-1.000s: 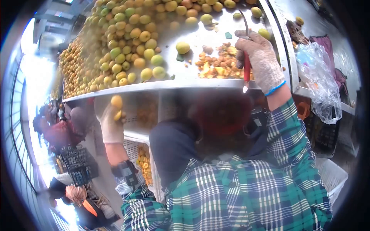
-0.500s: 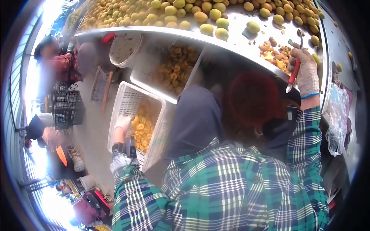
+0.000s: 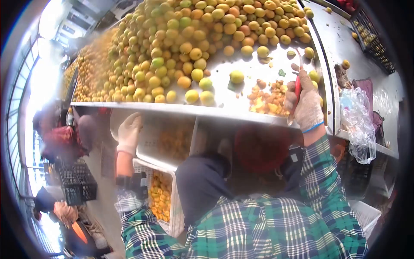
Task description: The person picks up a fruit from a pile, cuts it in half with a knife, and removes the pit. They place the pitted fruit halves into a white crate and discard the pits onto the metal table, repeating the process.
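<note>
My right hand (image 3: 307,101), in a pale work glove with a blue cuff edge, is closed round a red-handled knife (image 3: 297,89) with a thin curved metal end. It is at the right side of the metal table, beside a small heap of apricot pits and wet scraps (image 3: 269,98). My left hand (image 3: 129,134), also gloved, hangs just below the table's front edge, left of centre. Its fingers are loosely bent, and nothing shows in them. Below it stands a white plastic basket (image 3: 174,203) holding halved orange apricots (image 3: 159,196).
Whole apricots (image 3: 172,47) cover much of the metal table (image 3: 228,101). Under its edge stands a white tray (image 3: 148,149) of darker fruit. A clear plastic bag (image 3: 360,125) hangs at right. Black crates (image 3: 77,183) and other people are at left.
My left hand has come up out of the basket towards the table edge. My right hand still grips the knife. The view has tilted up, showing more of the table.
</note>
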Demonstrator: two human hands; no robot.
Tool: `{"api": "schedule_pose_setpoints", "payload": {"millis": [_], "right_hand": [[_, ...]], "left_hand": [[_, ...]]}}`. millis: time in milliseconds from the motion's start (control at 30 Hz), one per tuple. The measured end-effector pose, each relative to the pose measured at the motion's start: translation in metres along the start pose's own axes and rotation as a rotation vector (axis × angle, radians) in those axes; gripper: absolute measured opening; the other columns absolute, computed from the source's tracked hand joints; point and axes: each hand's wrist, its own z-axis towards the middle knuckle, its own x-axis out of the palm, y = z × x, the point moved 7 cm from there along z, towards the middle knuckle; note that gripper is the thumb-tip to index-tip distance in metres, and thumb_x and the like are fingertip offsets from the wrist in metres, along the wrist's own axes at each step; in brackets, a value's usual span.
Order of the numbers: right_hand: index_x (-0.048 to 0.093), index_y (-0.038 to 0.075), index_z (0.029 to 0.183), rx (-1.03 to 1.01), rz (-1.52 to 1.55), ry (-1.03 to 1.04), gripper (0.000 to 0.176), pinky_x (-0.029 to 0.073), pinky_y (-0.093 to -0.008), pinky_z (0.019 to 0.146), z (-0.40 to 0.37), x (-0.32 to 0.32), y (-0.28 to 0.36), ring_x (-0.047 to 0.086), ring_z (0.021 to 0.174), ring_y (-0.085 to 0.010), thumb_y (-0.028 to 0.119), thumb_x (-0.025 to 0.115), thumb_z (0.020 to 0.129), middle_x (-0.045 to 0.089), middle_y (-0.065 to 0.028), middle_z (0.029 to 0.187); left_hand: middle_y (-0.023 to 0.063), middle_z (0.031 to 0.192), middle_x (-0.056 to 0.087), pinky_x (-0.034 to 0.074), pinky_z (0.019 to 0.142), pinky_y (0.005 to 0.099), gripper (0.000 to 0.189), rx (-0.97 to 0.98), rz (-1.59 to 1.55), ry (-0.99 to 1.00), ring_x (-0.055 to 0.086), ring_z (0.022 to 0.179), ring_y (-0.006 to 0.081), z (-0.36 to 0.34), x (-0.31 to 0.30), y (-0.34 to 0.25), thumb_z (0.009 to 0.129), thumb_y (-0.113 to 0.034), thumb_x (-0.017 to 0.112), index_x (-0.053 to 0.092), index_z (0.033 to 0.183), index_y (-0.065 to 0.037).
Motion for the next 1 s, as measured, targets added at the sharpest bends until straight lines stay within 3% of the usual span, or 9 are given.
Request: {"api": "schedule_pose_setpoints", "payload": {"millis": [133,267,467,633,700,800,867,933,1000], "right_hand": [[0.052,0.017,0.124,0.049,-0.164,-0.210,0.036,0.028,-0.0235,0.036,-0.002,0.010,0.007,0.038,0.043,-0.0072,0.034,0.058,0.093,0.049,0.0019,0.069],[0.053,0.006,0.100,0.057,-0.288,-0.226,0.023,0.037,-0.0274,0.033,0.013,0.007,0.001,0.043,0.039,-0.0116,0.019,0.063,0.084,0.050,-0.0021,0.063],[0.055,0.000,0.117,0.009,-0.310,-0.038,0.031,0.040,-0.0229,0.041,0.011,0.016,-0.003,0.049,0.047,-0.0092,0.009,0.057,0.086,0.052,-0.0010,0.068],[0.058,0.004,0.110,-0.030,-0.296,0.163,0.022,0.041,-0.0186,0.039,0.006,0.033,-0.009,0.047,0.048,-0.0036,0.018,0.056,0.093,0.051,0.0024,0.069],[0.059,0.005,0.110,-0.011,-0.360,0.241,0.022,0.042,-0.0189,0.046,-0.008,0.042,-0.011,0.047,0.055,-0.0032,0.020,0.056,0.093,0.052,0.0033,0.071],[0.059,0.007,0.113,-0.169,-0.396,0.325,0.025,0.044,-0.0224,0.058,-0.017,0.044,-0.023,0.048,0.066,-0.0047,0.023,0.056,0.094,0.054,0.0019,0.076],[0.058,0.007,0.113,-0.271,-0.594,0.287,0.026,0.045,-0.0248,0.061,-0.020,0.038,-0.023,0.049,0.067,-0.0059,0.025,0.056,0.094,0.055,0.0000,0.078],[0.053,0.009,0.118,-0.443,-0.762,0.188,0.033,0.050,-0.0414,0.070,-0.018,0.028,-0.026,0.064,0.077,-0.0310,0.025,0.058,0.089,0.063,-0.0150,0.086],[0.049,0.012,0.123,-0.375,-0.715,0.216,0.039,0.048,-0.0489,0.074,-0.021,0.021,-0.033,0.062,0.087,-0.0422,0.023,0.057,0.086,0.063,-0.0218,0.090]], "left_hand": [[0.0205,0.109,0.065,0.046,0.091,0.0385,0.040,0.189,0.529,0.125,0.059,0.107,0.0360,0.052,0.064,-0.057,0.088,-0.029,0.057,0.061,0.119,-0.003],[0.0179,0.115,0.062,0.046,0.093,0.0396,0.042,0.086,0.990,0.286,0.058,0.110,0.0322,0.075,0.113,-0.073,0.082,-0.037,0.059,0.066,0.112,-0.009],[0.0134,0.115,0.061,0.046,0.094,0.0376,0.041,0.120,1.290,0.316,0.056,0.111,0.0309,0.097,0.145,-0.062,0.078,-0.038,0.063,0.069,0.108,-0.011],[0.0150,0.116,0.061,0.048,0.089,0.0343,0.047,0.353,0.333,0.189,0.059,0.105,0.0227,0.077,0.125,-0.066,0.079,-0.017,0.067,0.060,0.122,0.000],[0.0068,0.102,0.060,0.052,0.069,0.0236,0.054,0.015,-0.247,0.394,0.063,0.084,0.0148,0.014,0.146,-0.124,0.087,-0.002,0.061,0.042,0.137,0.004],[0.0077,0.112,0.057,0.050,0.076,0.0241,0.058,0.228,-0.537,0.397,0.059,0.091,0.0125,-0.032,0.187,-0.159,0.088,0.001,0.057,0.036,0.141,0.002],[0.0098,0.119,0.055,0.050,0.083,0.0303,0.052,0.090,-0.865,0.521,0.058,0.093,0.0171,-0.063,0.224,-0.173,0.095,-0.011,0.051,0.034,0.143,0.001],[0.0109,0.121,0.056,0.049,0.088,0.0332,0.050,0.076,-1.041,0.570,0.059,0.098,0.0197,-0.078,0.251,-0.178,0.098,-0.016,0.047,0.034,0.142,0.001],[0.0126,0.124,0.055,0.048,0.094,0.0330,0.043,0.132,-0.972,0.626,0.057,0.109,0.0201,-0.085,0.273,-0.184,0.100,-0.017,0.042,0.038,0.138,0.002]]}}
